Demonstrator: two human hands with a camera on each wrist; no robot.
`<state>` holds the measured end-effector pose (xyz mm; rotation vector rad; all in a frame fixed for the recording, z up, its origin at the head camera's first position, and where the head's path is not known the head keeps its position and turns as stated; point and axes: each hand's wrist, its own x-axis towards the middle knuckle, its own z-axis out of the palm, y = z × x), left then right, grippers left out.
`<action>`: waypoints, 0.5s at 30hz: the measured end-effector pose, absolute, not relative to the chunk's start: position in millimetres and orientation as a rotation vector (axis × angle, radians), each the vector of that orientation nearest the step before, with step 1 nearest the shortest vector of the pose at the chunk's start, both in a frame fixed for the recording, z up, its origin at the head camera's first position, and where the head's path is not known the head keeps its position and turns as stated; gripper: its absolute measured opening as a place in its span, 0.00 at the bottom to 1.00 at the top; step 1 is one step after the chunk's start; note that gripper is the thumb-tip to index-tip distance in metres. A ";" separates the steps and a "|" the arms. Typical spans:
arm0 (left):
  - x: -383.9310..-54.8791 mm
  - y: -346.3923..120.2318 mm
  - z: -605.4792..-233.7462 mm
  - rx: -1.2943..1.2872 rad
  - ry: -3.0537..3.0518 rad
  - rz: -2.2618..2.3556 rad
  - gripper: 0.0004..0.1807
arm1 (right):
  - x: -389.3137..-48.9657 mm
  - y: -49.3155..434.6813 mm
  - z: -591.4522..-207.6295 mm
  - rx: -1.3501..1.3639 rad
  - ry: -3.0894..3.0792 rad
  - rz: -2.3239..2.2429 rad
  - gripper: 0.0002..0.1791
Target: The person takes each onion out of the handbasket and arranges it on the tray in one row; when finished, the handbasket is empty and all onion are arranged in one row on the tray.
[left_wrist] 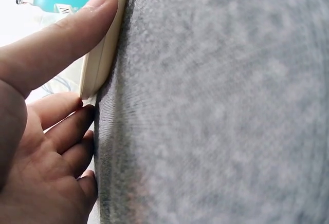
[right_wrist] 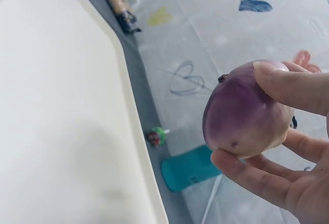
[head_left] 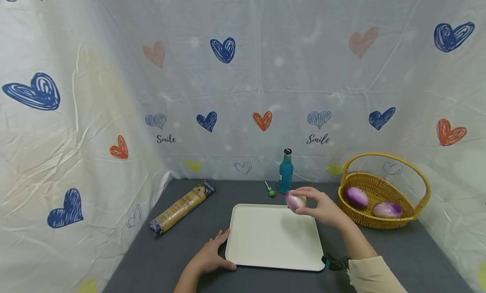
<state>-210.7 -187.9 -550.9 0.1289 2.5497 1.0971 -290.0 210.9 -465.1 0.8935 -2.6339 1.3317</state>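
Note:
My right hand (head_left: 320, 206) holds a round purple-and-cream vegetable (right_wrist: 247, 111) between thumb and fingertips, raised above the back right part of a cream tray (head_left: 271, 238). A small dark stem nub shows at its purple end. Around the tray's front left corner, my left hand (head_left: 210, 253) spreads its thumb and fingers, the fingertips at the left edge. In the left wrist view the thumb (left_wrist: 77, 34) lies straight along the tray's side (left_wrist: 100, 64), with the other fingers loosely bent beside the corner.
A yellow wicker basket (head_left: 370, 221) with a tall handle holds two similar purple vegetables (head_left: 387, 210) at right. Behind the tray stand a blue bottle (head_left: 286, 175) and a lollipop (head_left: 271, 192). A long packet of noodles (head_left: 182, 208) lies at left. Heart-printed cloth hangs around the table.

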 end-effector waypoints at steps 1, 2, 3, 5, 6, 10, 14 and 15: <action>-210.5 -187.9 -550.8 0.129 2.549 1.099 0.63 | -290.0 207.9 -465.9 0.896 -2.632 1.343 0.28; -210.4 -187.8 -550.9 0.131 2.549 1.100 0.63 | -290.0 205.1 -466.8 0.897 -2.633 1.354 0.28; -210.2 -187.7 -550.7 0.135 2.549 1.100 0.63 | -290.1 202.4 -467.7 0.895 -2.636 1.360 0.28; -210.1 -187.4 -550.6 0.146 2.550 1.102 0.63 | -290.3 197.0 -469.6 0.896 -2.641 1.376 0.28; -210.1 -187.3 -550.7 0.151 2.551 1.103 0.63 | -290.3 194.4 -470.7 0.893 -2.644 1.385 0.28; -210.4 -187.1 -551.2 0.159 2.549 1.106 0.63 | -289.9 183.6 -474.7 0.880 -2.669 1.420 0.29; -210.5 -188.4 -551.8 0.154 2.544 1.111 0.63 | -288.7 172.0 -477.6 0.867 -2.670 1.437 0.30; -210.4 -188.9 -551.7 0.153 2.543 1.113 0.63 | -288.3 168.7 -478.0 0.865 -2.669 1.438 0.30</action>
